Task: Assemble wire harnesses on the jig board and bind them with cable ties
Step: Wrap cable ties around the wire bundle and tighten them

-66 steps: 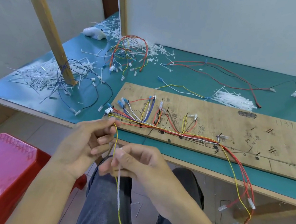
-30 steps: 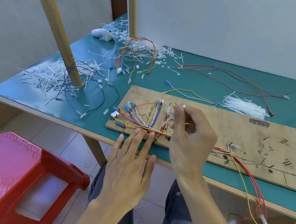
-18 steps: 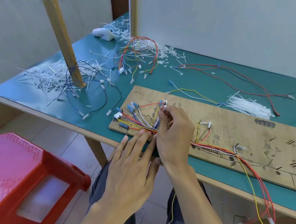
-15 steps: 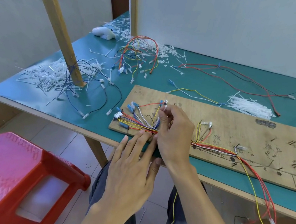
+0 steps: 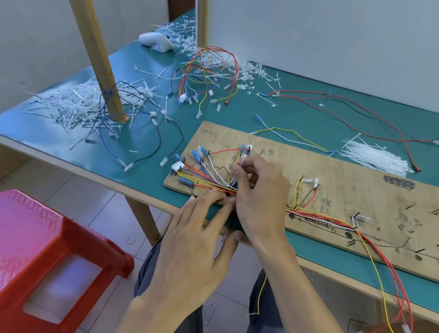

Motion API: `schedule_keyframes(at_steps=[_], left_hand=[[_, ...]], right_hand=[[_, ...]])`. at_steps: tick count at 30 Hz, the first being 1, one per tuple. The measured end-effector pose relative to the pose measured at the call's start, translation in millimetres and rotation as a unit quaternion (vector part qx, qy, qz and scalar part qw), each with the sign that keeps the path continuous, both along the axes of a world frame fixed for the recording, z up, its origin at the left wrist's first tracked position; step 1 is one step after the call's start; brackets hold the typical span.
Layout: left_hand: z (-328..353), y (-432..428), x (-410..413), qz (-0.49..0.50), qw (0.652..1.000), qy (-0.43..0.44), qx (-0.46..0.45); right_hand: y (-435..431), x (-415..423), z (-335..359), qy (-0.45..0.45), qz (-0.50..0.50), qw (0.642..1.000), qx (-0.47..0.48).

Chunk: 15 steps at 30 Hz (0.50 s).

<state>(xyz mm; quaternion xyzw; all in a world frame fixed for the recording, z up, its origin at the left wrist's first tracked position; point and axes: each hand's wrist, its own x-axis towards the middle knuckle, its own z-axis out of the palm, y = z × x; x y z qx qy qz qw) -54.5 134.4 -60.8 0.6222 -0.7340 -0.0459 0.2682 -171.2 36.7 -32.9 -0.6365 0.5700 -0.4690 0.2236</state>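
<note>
A wooden jig board [image 5: 376, 192] lies on the green table. A wire harness [image 5: 206, 175] of red, yellow, white and blue wires is laid along its left part and near edge, its tail [image 5: 396, 296] hanging off the table. My right hand [image 5: 260, 197] pinches a yellow wire with a white end among the upright pegs at the board's left. My left hand [image 5: 197, 244] lies with straight fingers pressing the wire bundle at the board's near edge. A yellow wire [image 5: 260, 294] hangs down under my right wrist.
A bundle of white cable ties [image 5: 375, 159] lies beyond the board. Loose harnesses [image 5: 207, 81] and cut tie ends [image 5: 81, 106] litter the table's left and back. A slanted wooden post [image 5: 90, 34] stands at the left. A red plastic stool [image 5: 19, 260] is beside my knees.
My hands rose from my lap to the board. The left hand laid flat on the bundle, and the right carried the yellow wire left onto the pegs, where it stays.
</note>
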Motion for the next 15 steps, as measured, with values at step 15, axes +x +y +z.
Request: schedule_keyframes(at_steps=[15], left_hand=[[36,-59,59,-0.179,0.975,0.128,-0.02]], right_hand=[[-5,1,0,0.006,0.003,1.0,0.017]])
